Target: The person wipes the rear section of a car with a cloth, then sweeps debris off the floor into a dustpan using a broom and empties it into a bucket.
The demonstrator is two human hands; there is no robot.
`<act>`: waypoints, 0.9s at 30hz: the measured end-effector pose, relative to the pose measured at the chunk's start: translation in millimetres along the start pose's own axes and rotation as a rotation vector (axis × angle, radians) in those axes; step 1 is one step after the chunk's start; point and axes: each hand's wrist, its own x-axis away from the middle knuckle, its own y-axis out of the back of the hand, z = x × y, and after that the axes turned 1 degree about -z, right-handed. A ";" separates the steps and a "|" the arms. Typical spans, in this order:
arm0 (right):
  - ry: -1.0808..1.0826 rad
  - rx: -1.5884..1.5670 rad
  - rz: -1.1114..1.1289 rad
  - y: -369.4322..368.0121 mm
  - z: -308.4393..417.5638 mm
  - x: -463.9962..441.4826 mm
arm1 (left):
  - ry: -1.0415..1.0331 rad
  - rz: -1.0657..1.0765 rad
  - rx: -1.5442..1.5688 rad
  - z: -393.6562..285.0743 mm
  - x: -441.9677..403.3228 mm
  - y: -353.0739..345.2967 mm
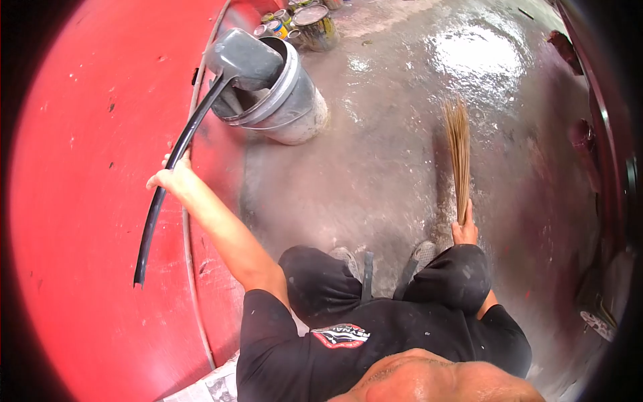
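Note:
My left hand (173, 175), arm stretched out to the left, is closed round the long black handle of a dustpan (191, 130). The grey pan at the handle's upper end is tilted over the mouth of a grey, stained bucket (301, 114). What lies inside the bucket is mostly hidden by the pan. Low on the right, near my knee, my right hand (465, 232) grips the bound end of a stick broom (458, 151). The broom's thin brown bristles point away from me, towards the wet floor.
A red wall (100, 167) runs along the left, with a pale hose or cable (191, 275) down it. Behind the bucket stand a large paint-smeared can (316, 30) and several small cans (276, 28). The concrete floor (362, 174) shines wet. A dark red vehicle (603, 134) borders the right.

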 end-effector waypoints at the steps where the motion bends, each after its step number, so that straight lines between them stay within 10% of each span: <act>1: 0.014 -0.040 0.010 3.6 4.4 1.4 | -0.029 0.032 0.008 -3.4 0.2 -3.5; 11: -0.084 0.007 0.146 5.8 -23.1 -1.9 | -0.098 0.785 -0.136 -54.6 39.1 -48.4; 14: -0.138 0.011 0.020 14.1 -43.2 11.9 | 0.166 1.081 -0.065 -42.7 92.2 -78.0; 18: -0.330 -0.053 -0.194 52.0 -57.8 53.4 | -0.224 1.027 -0.275 55.3 154.8 -102.2; 24: -0.681 0.030 -0.717 120.8 -137.6 92.1 | 0.444 1.426 -0.325 176.3 185.2 -54.9; 27: -0.725 0.168 -0.956 117.2 -227.1 82.7 | 0.414 1.623 -0.479 218.3 229.5 8.6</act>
